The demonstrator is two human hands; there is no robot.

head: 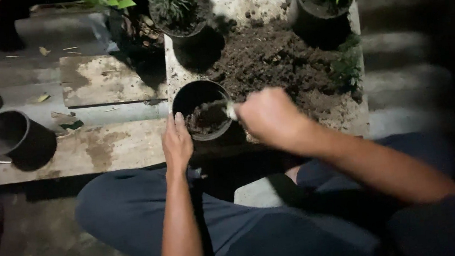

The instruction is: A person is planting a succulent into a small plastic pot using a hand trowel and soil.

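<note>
Fingers [176, 121] of the left hand [177, 143] hold the black pot's [202, 111] near rim. It stands upright, mouth up. Right hand [270, 116] grips a small scoop [230, 111] over it; loose soil [276, 58] lies beyond.

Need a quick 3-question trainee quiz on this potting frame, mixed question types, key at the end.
1. True or false: the left hand grips the rim of the black pot.
2. What lies heaped on the slab beyond that pot? A) gravel B) soil C) leaves
3. Fill in: the right hand holds a small pale tool over the pot's ____.

Key: 1 true. 2 B, the soil pile. 3 opening; what kind of tool it is cannot be told.
</note>
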